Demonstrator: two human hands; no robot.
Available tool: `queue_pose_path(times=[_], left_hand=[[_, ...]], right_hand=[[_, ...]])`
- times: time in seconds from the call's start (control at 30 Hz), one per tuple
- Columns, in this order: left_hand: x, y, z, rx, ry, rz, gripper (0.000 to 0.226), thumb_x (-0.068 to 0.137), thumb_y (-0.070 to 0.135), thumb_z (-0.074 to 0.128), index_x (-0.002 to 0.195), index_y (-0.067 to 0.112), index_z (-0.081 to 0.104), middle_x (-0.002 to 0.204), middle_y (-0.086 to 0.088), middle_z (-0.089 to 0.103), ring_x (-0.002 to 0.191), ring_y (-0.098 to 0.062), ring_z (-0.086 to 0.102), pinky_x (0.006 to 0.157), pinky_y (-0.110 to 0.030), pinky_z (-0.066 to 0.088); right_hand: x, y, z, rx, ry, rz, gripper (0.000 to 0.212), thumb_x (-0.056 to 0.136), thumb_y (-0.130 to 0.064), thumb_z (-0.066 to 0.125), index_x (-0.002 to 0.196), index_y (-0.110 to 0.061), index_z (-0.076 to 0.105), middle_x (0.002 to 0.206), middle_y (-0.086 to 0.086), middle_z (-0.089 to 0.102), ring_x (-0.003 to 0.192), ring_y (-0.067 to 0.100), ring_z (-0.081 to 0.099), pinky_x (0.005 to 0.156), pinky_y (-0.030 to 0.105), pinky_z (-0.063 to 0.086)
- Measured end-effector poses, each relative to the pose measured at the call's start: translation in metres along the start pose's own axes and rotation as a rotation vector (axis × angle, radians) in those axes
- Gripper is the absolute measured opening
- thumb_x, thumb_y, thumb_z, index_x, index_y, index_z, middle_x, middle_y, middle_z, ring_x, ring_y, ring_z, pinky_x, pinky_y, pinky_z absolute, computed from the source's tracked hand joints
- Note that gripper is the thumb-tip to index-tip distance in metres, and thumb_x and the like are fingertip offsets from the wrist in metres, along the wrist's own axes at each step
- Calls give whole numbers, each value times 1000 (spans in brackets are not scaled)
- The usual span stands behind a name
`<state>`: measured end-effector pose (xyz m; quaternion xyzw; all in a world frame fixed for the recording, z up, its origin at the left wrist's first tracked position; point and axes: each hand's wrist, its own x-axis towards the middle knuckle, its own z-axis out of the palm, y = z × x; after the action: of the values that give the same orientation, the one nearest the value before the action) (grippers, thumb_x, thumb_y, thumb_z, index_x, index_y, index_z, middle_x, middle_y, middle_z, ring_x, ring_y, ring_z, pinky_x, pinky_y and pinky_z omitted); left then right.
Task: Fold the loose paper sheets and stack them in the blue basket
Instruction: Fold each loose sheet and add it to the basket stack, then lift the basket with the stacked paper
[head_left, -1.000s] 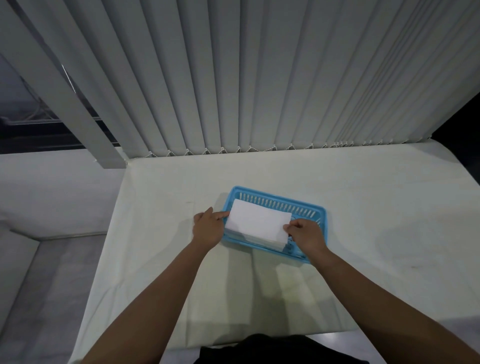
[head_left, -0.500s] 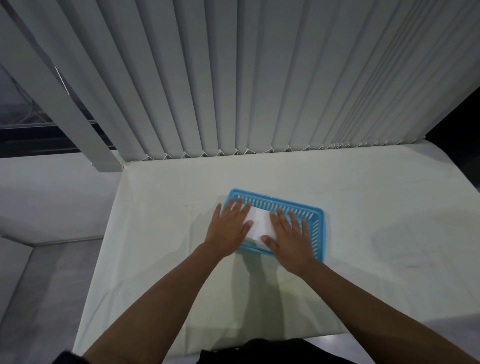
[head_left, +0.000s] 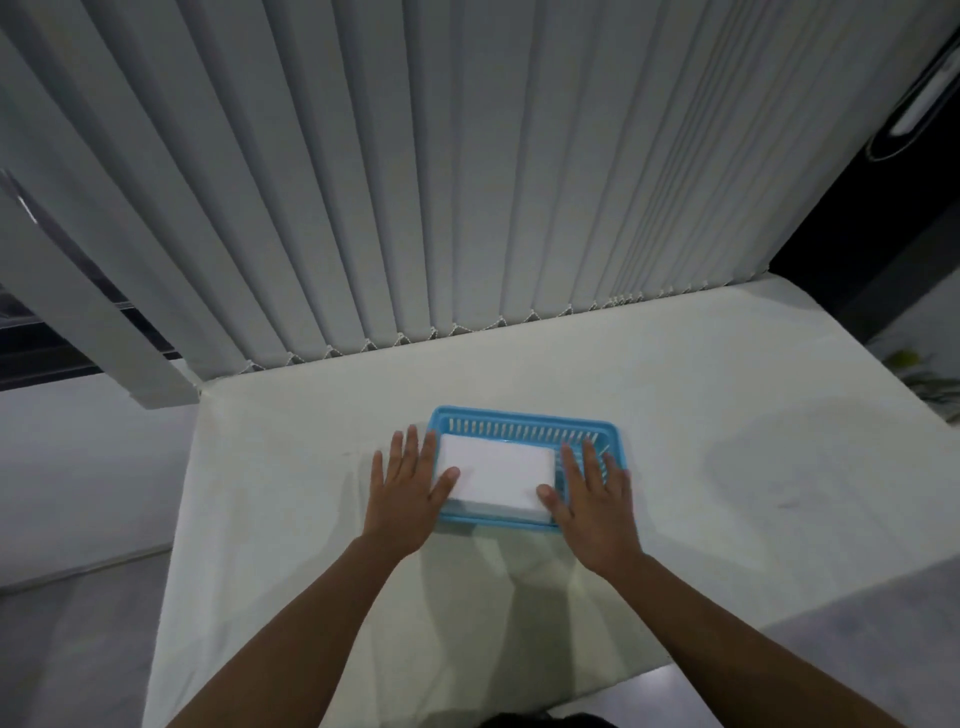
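Note:
A blue slotted basket (head_left: 524, 420) sits in the middle of the white table. A stack of folded white paper sheets (head_left: 497, 474) lies inside it, toward its left side. My left hand (head_left: 407, 486) is flat with spread fingers over the basket's left edge, its thumb resting on the stack. My right hand (head_left: 592, 499) is flat with spread fingers over the basket's right part, thumb touching the stack's near right corner. Neither hand holds anything.
The table (head_left: 727, 415) is covered with a white cloth. Grey vertical blinds (head_left: 467, 182) hang right behind its far edge. The floor drops away on the left (head_left: 78, 467), and a dark area lies beyond the right edge.
My hands set the folded sheet into the basket, pressed down on the stack, and have now slid apart to its left and right ends. The view has tilted.

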<state>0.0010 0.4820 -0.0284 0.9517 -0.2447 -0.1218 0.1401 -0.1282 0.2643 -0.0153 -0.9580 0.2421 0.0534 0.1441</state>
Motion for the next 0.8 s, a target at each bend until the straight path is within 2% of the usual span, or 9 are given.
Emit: queue_pose_path(times=[0.07, 0.13, 0.23, 0.3, 0.4, 0.47, 0.57, 0.7, 0.8], left_hand=[[7, -5, -1, -197, 33, -85, 76, 92, 64, 12, 153, 19, 4, 163, -6, 4, 151, -25, 2, 122, -44, 1], [13, -8, -1, -428, 60, -161, 74, 94, 59, 18, 152, 13, 12, 161, -9, 14, 150, -27, 9, 123, -44, 9], [18, 0, -2, -737, 34, -318, 64, 97, 54, 23, 146, 14, 32, 154, -10, 33, 143, -27, 29, 120, -41, 19], [16, 11, -5, -937, -23, -328, 53, 98, 54, 20, 125, 22, 52, 134, -9, 55, 125, -25, 51, 111, -40, 34], [18, 25, -9, -1032, -46, -328, 47, 99, 51, 21, 96, 26, 61, 110, -6, 65, 106, -25, 61, 102, -41, 43], [23, 32, -10, -1029, -32, -340, 57, 90, 65, 21, 100, 25, 61, 112, -7, 65, 106, -25, 61, 104, -45, 43], [38, 42, -5, -994, -26, -358, 83, 70, 80, 18, 118, 23, 56, 118, -8, 63, 109, -26, 59, 106, -49, 41], [59, 81, -2, -1015, -31, -363, 84, 69, 79, 16, 119, 24, 55, 115, -7, 63, 106, -26, 60, 103, -48, 43], [79, 123, 4, -1048, -14, -364, 73, 79, 71, 18, 119, 22, 55, 115, -8, 63, 106, -27, 60, 100, -44, 44]], right_hand=[[-2, 8, -2, 113, 69, 155, 87, 84, -74, 12, 153, -21, 8, 162, 12, 4, 147, 35, 12, 119, 46, 8], [-1, 18, 1, 288, 71, 302, 80, 93, -59, 36, 153, -15, 8, 161, 16, 6, 146, 34, 13, 119, 44, 10], [3, 24, 2, 652, 49, 429, 83, 92, -45, 54, 152, -11, 10, 159, 14, 20, 144, 31, 25, 116, 42, 21], [4, 23, 1, 809, 59, 461, 83, 91, -40, 59, 152, -9, 13, 156, 11, 30, 140, 27, 34, 113, 39, 28], [7, 22, -3, 879, 87, 497, 68, 89, -36, 63, 143, -10, 32, 138, 12, 51, 120, 27, 54, 96, 37, 44], [10, 25, -8, 904, 114, 480, 51, 88, -36, 63, 128, -12, 43, 121, 11, 61, 101, 24, 61, 80, 32, 45], [20, 38, -18, 935, 138, 453, 46, 88, -36, 63, 123, -12, 45, 114, 8, 62, 94, 22, 63, 74, 31, 46], [37, 69, -41, 953, 170, 426, 33, 90, -30, 62, 114, -12, 47, 108, 7, 62, 80, 13, 62, 58, 19, 43], [55, 103, -65, 931, 188, 412, 32, 91, -28, 61, 115, -11, 48, 108, 7, 63, 79, 13, 62, 57, 18, 40]])
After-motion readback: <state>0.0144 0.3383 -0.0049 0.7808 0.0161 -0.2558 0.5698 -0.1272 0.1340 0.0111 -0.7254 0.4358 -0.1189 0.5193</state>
